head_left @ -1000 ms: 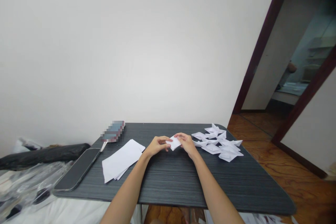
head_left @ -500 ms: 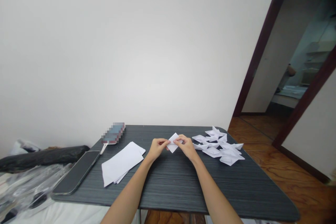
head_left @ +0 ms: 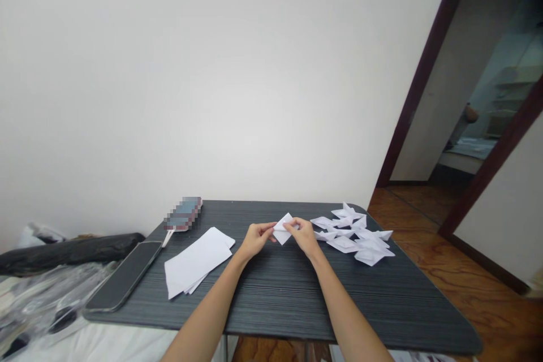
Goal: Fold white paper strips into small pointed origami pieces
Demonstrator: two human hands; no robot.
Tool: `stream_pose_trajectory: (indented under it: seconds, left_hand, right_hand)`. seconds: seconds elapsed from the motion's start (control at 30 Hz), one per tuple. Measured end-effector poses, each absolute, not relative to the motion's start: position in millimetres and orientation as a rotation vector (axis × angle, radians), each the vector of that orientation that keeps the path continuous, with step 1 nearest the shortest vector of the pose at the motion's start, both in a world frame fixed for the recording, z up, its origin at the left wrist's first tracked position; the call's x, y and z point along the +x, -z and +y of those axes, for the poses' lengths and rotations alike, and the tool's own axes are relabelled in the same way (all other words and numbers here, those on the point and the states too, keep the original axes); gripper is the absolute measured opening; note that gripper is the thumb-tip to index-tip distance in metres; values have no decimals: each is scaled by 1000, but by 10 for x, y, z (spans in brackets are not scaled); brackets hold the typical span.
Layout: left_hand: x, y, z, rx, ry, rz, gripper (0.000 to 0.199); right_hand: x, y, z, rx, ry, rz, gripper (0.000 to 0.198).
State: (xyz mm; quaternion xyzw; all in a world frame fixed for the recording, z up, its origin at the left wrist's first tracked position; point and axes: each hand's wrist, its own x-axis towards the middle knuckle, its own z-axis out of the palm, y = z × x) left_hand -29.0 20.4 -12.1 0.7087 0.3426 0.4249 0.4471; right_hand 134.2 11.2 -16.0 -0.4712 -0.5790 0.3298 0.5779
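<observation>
Between my two hands, above the middle of the dark table, is a small folded white paper (head_left: 283, 234) with a diamond outline. My left hand (head_left: 257, 238) pinches its left corner between thumb and fingers. On the opposite side my right hand (head_left: 302, 235) grips it, the thumb lying across its face. Several folded paper boats (head_left: 345, 244) lie in a cluster just right of my right hand. To the left of my left hand is a loose stack of white paper sheets (head_left: 197, 263).
A phone (head_left: 125, 277) lies along the left edge of the dark table (head_left: 280, 300). Behind it a blurred-out device (head_left: 184, 214) has a white cable. Black and clear plastic bundles (head_left: 63, 254) sit left of the table. A wall rises behind; a doorway opens at right, with a person partly visible beyond.
The folded paper and my right hand have shifted slightly to the right. My left hand's fingers have stretched out a little along the paper's left corner.
</observation>
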Motion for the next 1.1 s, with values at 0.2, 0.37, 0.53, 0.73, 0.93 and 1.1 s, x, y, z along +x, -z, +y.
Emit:
stream_pose_trajectory:
  seconds: [0.2,0.37,0.53,0.73,0.93,1.1]
  left_hand:
    - [-279,158,212,1682,-1059,854,40]
    - [-279,207,241,1621,-1079,862,47]
    - [-275,201,236,1647,-1084,832,57]
    - [-299,189,226,1676,-1071,844,56]
    - [-331,192,234,1675,-1115,874,53]
    - [-336,182,232,1650,-1112,867,54]
  right_hand:
    - [1330,132,89,-1049,-800,-1366,26]
    - [1312,135,79,-1029,-814,-1398,26]
    - [1310,152,77,-1044,-825,-1389,27]
    - [1294,174,92,-1064,-847,-1371,26]
    - [1237,244,126,-986,-1073,-1116,67]
    - [1239,282,152,-940,-1223,-1118,85]
